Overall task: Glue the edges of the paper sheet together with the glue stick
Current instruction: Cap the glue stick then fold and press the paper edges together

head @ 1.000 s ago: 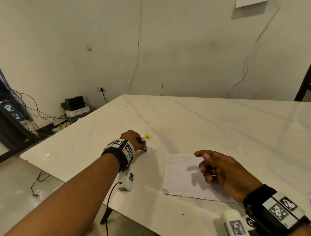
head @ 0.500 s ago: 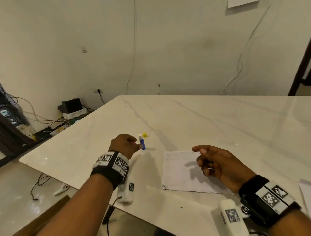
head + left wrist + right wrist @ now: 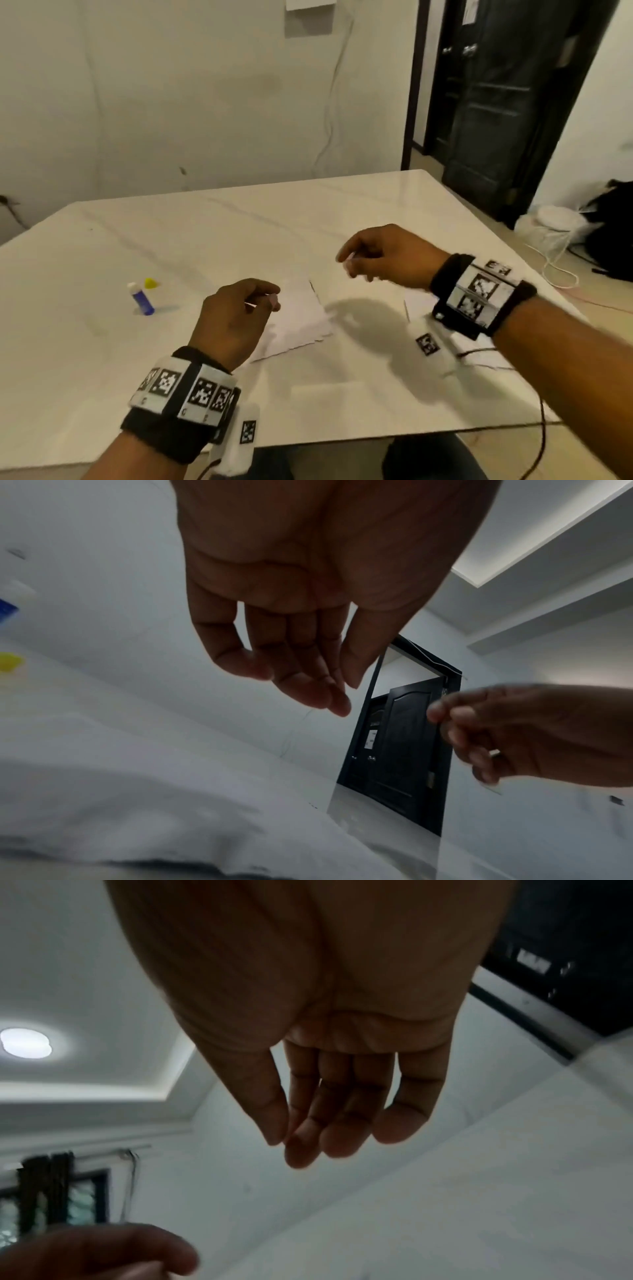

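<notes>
On the counter [image 3: 342,212]: paper sheet [image 3: 298,318] lies flat near the front edge, between the two hands.
Left hand [image 3: 236,315]: hovers over the sheet's left part, fingers loosely curled, grasping nothing.
Right hand [image 3: 387,257]: raised above the counter, right of the sheet and apart from it, fingers relaxed, empty.
Glue stick [image 3: 141,298]: stands upright, well left of the left hand, untouched.
Yellow cap [image 3: 151,283]: just behind the glue stick.
</notes>
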`<action>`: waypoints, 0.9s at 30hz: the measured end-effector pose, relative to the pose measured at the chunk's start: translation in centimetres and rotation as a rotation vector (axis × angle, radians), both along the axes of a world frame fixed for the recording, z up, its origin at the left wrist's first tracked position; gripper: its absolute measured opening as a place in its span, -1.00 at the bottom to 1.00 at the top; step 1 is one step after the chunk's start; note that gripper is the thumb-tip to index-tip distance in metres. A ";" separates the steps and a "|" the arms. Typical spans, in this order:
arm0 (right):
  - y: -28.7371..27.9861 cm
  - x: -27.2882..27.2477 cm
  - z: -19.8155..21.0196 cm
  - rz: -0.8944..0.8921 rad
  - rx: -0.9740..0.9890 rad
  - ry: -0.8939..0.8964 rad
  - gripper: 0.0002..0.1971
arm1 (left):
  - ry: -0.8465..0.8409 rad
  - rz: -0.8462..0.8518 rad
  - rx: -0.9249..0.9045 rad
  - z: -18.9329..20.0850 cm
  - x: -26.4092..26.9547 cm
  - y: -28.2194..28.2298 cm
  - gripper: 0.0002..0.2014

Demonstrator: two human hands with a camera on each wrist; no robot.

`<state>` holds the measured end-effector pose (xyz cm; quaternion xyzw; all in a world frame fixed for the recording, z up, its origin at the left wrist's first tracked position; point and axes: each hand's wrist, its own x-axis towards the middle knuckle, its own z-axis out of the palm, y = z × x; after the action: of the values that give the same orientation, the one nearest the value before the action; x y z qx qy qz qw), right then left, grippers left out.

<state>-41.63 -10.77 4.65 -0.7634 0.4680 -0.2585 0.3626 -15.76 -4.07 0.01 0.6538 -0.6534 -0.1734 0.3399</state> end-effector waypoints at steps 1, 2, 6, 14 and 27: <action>-0.4 -1.9 -0.1 -0.034 -0.019 0.142 -0.83 | 0.000 -0.018 0.009 -0.3 -0.7 0.1 -0.89; -0.9 -3.5 -0.3 -0.066 -0.034 0.300 -0.81 | 0.007 -0.030 0.018 -0.4 -1.2 0.2 -0.89; -2.2 -8.5 -2.7 -0.123 0.038 0.698 -0.62 | 0.023 -0.068 0.051 -0.9 -2.8 0.8 -0.89; -3.1 -8.6 -5.8 -0.158 -0.058 0.840 -0.75 | 0.052 -0.109 0.082 -0.8 -4.1 1.2 -0.89; 5.2 2.6 4.5 -0.157 -0.902 0.410 -0.90 | 1.017 -0.363 0.537 4.1 -3.1 3.7 -0.29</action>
<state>-39.02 -5.60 9.20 -0.8418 0.4272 -0.3061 -0.1234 -18.88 -0.39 4.13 0.4300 -0.4433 -0.6786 0.3977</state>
